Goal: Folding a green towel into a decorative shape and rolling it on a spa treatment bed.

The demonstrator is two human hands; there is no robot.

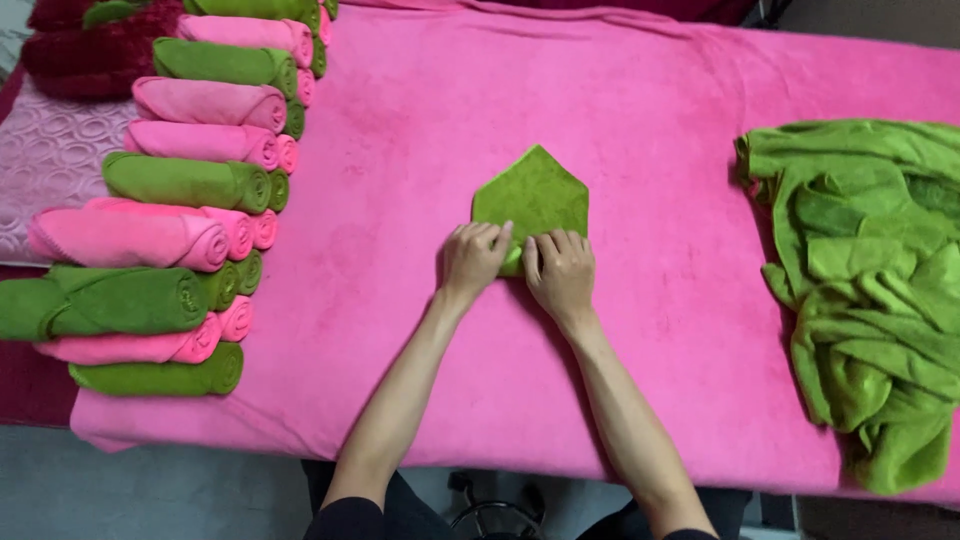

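Green towel [533, 195]: lies near the middle of the pink-covered counter [640, 330], folded to a pointed house-like shape with the tip away from the person; its near edge is partly rolled and sits under both hands. Left hand [472, 258] and right hand [560, 268] rest side by side, nearly touching, fingers curled down and pressed onto the rolled near edge; neither is lifted clear.

Risk, as judged: the roll could loosen or run crooked if one hand presses harder than the other; the pointed flaps could spring open, since nothing pins them beyond the fingertips; the soft pink cover could drag with the towel and wrinkle beneath it.

Pose: both forearms extend forward from the lower edge and converge toward the towel; wrists fairly straight, palms down, knuckles raised.

Surroundings: a stack of rolled towels [190, 210], pink and green alternating, stands at the left edge of the counter; a heap of loose green towels [870, 290] lies at the right, well apart from the hands.
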